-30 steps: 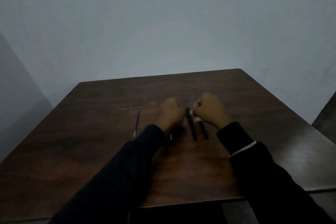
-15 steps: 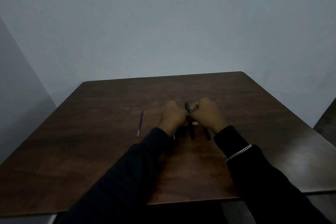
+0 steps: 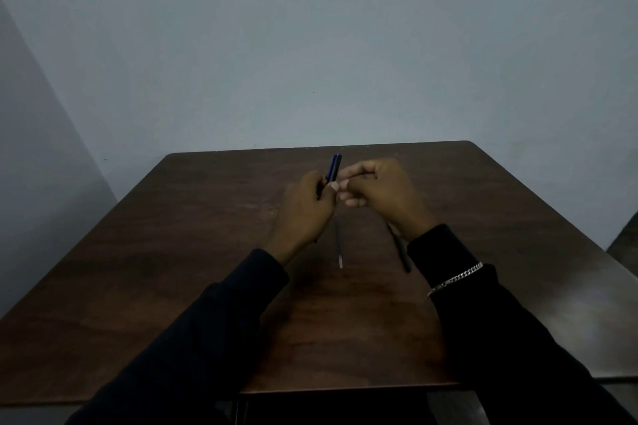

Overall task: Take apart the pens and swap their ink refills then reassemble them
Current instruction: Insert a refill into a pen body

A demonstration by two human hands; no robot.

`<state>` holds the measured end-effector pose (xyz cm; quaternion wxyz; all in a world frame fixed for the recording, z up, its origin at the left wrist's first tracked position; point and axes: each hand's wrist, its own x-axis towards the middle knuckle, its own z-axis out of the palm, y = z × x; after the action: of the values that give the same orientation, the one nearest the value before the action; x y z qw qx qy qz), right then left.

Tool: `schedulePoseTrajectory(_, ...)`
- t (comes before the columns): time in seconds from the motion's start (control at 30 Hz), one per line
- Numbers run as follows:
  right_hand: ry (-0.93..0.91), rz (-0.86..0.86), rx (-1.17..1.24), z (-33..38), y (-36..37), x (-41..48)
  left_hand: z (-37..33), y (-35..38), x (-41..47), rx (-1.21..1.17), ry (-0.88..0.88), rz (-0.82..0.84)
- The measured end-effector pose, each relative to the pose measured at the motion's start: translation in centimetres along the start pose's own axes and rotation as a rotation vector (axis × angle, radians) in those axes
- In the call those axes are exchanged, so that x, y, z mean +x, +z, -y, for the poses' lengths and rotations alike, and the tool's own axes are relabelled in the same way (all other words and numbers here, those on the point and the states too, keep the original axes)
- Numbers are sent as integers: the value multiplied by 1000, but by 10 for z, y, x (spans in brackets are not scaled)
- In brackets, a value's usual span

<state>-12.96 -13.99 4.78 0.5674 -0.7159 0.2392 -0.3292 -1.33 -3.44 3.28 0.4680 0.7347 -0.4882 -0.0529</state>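
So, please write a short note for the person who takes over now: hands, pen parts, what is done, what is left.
Left hand: grip shut on a dark pen barrel, raised, tip up.
Right hand: fingers curled beside the barrel; whether they hold anything cannot be told.
Table: a thin refill between the hands, a dark pen part under the right wrist.
Done: at least one refill is out.
Left: swap refills, reassemble both pens.
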Motion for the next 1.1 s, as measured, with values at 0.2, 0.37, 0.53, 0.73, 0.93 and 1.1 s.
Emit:
schedulePoseTrajectory(0.2, -81, 47, 149, -14, 14, 1, 20, -7, -20, 17, 159, 24)
schedulePoseTrajectory(0.37, -70, 86, 266, -25, 16, 2, 31, -3, -24, -58, 145, -3)
schedulePoseTrajectory(0.53, -71, 137, 264, -28, 16, -1, 38, 2, -29, -78, 175, -24)
schedulePoseTrajectory(0.73, -71, 158, 262, -29, 16, -1, 39, 3, -29, -99, 236, -76)
schedulePoseTrajectory(0.93, -73, 157, 264, -30, 16, -1, 41, 3, -31, -114, 260, -75)
schedulePoseTrajectory(1.1, -108, 159, 277, -29, 14, -2, 44, 6, -32, -97, 243, -76)
